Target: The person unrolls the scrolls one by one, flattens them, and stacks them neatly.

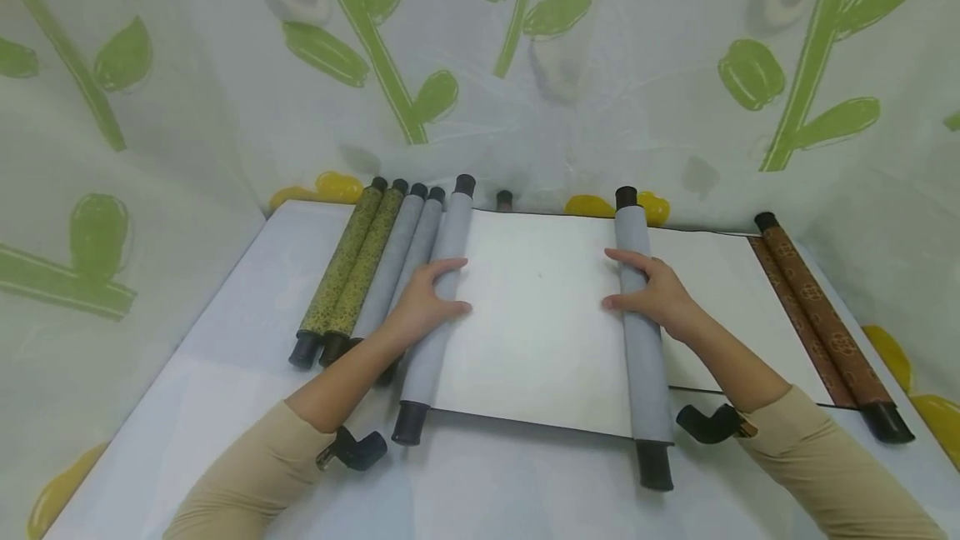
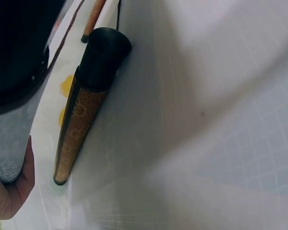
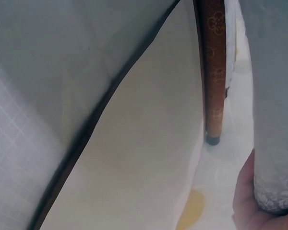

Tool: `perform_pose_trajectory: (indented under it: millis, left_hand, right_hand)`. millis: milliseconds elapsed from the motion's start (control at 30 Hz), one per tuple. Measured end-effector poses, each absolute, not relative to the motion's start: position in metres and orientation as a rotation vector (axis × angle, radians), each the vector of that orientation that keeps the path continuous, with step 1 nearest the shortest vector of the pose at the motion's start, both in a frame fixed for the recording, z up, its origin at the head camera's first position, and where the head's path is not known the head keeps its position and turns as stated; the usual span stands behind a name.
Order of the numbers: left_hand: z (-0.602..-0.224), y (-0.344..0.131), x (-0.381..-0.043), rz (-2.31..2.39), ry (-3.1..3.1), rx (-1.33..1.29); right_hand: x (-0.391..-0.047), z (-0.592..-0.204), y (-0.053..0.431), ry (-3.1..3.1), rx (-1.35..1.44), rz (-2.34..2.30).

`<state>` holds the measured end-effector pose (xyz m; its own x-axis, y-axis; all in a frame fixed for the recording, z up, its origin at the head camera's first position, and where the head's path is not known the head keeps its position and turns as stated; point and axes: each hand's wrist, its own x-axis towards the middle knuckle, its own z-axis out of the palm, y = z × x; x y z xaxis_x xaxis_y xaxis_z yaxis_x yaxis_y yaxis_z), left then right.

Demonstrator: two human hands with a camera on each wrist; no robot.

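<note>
A partly unrolled grey scroll [image 1: 536, 315] spans the middle of the head view, its blank white sheet stretched between two grey rollers with black end knobs. My left hand [image 1: 423, 298] grips the left roller [image 1: 429, 365], thumb and fingers around it. Around the right roller [image 1: 647, 373], my right hand [image 1: 656, 294] holds in the same way. Beneath lies a brown scroll [image 1: 727, 315], its white sheet showing on the right. In the left wrist view, fingers [image 2: 23, 179] curl under the patterned grey roller; the right wrist view shows the same grasp [image 3: 247, 201].
Left of the grey scroll, two green-gold rolled scrolls [image 1: 341, 273] and two grey ones [image 1: 390, 261] lie side by side. A brown roller [image 1: 832, 315] borders the right table edge. The white table [image 1: 225, 340] meets a leaf-patterned curtain [image 1: 525, 123] behind.
</note>
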<state>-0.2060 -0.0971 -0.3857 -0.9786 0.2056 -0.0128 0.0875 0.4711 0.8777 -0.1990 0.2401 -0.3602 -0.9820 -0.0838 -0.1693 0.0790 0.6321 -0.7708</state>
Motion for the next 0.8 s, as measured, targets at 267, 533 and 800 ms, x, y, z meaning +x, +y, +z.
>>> perform_pose_trajectory:
  millis: [267,533,800]
  left_hand:
    - [-0.388,-0.098,-0.208,1.485,2.593,0.257]
    - [-0.388,-0.102,-0.207,1.453,2.610,0.228]
    - [-0.388,-0.105,-0.207,1.464,2.625,0.247]
  right_hand:
    - [-0.199,-0.363,0.243,2.649,-0.010,-1.278]
    - [-0.197,-0.361,0.246,2.682,-0.034,-1.232]
    - [-0.199,-0.364,0.252,2.688,-0.035,-1.207]
